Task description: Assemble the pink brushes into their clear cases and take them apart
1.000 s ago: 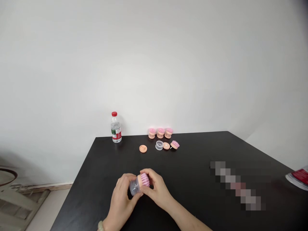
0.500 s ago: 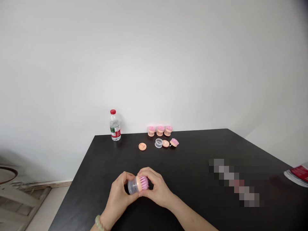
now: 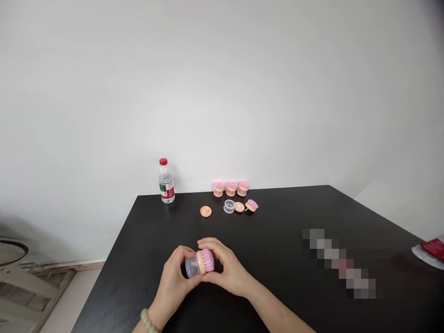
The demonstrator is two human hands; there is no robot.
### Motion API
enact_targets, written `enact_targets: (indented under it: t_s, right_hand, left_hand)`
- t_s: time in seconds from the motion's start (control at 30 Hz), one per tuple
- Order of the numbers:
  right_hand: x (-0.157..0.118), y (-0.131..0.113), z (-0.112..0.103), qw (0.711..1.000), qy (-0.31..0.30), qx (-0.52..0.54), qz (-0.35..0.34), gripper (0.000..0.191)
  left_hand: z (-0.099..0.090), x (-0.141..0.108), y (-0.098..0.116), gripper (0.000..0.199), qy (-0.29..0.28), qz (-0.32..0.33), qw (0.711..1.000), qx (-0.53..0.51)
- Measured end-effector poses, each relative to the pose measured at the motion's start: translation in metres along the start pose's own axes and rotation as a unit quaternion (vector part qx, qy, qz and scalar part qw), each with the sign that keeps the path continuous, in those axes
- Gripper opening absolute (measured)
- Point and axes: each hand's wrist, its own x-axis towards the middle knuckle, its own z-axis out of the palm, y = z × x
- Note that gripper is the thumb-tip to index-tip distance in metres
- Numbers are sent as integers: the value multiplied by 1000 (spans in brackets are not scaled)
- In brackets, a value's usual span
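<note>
Slightly higher now, the right hand (image 3: 227, 273) and left hand (image 3: 171, 282) grip the pink-bristled brush (image 3: 204, 262), open black tabletop (image 3: 277, 231) ahead.

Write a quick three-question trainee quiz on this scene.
1. Which wrist wears the pale green bead bracelet: that of the left hand or that of the right hand?
2. True or false: the plastic water bottle lies on its side on the black table.
3. Besides the brush held between the hands, how many pink-bristled brushes stand in the row behind the clear ring?

Key: 1. left; 2. false, it stands upright; 3. three.
</note>
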Motion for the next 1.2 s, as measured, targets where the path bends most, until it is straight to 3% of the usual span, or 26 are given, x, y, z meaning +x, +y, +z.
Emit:
enact_targets:
  t_s: [0.1,0.2,0.27,0.37,0.47,0.63,0.8,0.9,0.97,1.03,1.2]
  right_hand:
    - [-1,5,1,999,7,30,43,75]
    - [-1,7,3,997,8,-4,75,50]
    - [0,4,3,998,9,-19,64,44]
    - [0,-1,1,999,2,3,40,52]
    - [1,1,1,998,-5,17,58,58]
    - [2,6,4,996,13,-21,89,53]
    - [2,-3,-8,1000,-22,-10,12,47]
    - [2,-7,-22,998,-35,21,-55,41]
    - [3,-5,-30,997,-9,48,-64,41]
    - [5,0,-35,997,34,66,-37,43]
    - [24,28,-37,981,167,75,65,41]
  left_hand:
    - [0,0,0,32,11,5,1000,1]
    - [1,1,1,29,9,11,1000,7]
    - [1,1,2,30,7,8,1000,6]
    - [1,1,2,33,7,-6,1000,4]
    - [1,1,1,33,5,-10,1000,-1]
    - [1,1,2,32,2,-7,1000,-9]
    - [1,3,0,39,-37,-45,992,-109]
    - [-2,3,-2,44,-105,-103,955,-257]
    - [-6,3,-1,41,-146,-132,920,-340]
    - [-9,3,-1,37,-145,-133,909,-367]
    - [-12,7,-8,54,-10,-106,948,-299]
